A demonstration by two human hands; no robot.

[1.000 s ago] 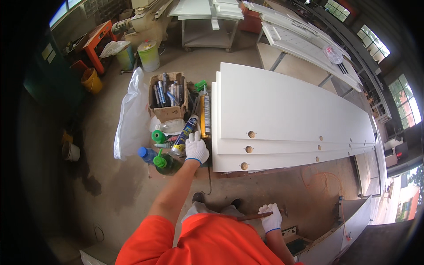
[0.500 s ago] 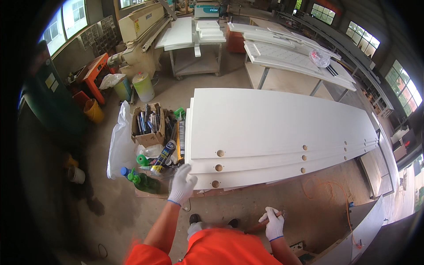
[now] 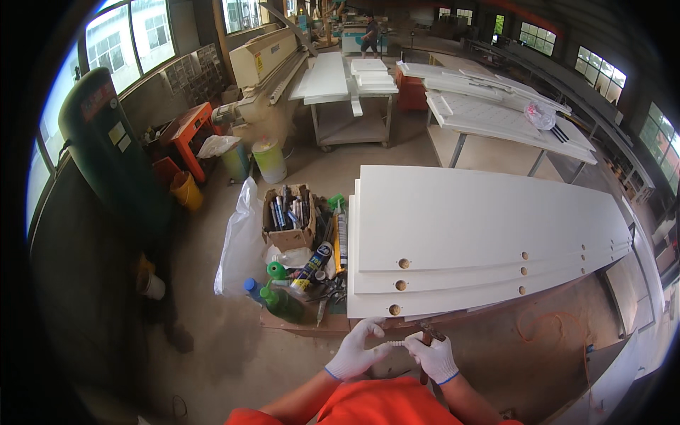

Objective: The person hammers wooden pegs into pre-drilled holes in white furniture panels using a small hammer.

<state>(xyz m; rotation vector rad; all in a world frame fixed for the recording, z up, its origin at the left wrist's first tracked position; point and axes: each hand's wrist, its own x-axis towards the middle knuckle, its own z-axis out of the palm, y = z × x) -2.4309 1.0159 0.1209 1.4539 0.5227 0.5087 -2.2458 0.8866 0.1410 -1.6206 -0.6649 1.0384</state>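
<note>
My left hand, in a white knit glove, is in front of the boards' near edge with its thumb and fingers apart. Its thumb tip meets one end of a small white ribbed plug. The plug's other end is at the fingers of my right hand, also gloved. That hand is closed round a hammer with a reddish-brown handle, its dark head above the fist. Just beyond both hands lie stacked white boards with round holes along their near edges.
Left of the boards, a cardboard box of marker-like tubes stands among a spray can, a green bottle and a white plastic bag. An orange hose lies on the floor at right. A person stands far back.
My left hand has come away from the bottles toward my right hand. My right hand has risen with the hammer, and the two now meet at the ribbed plug. The view has shifted.
</note>
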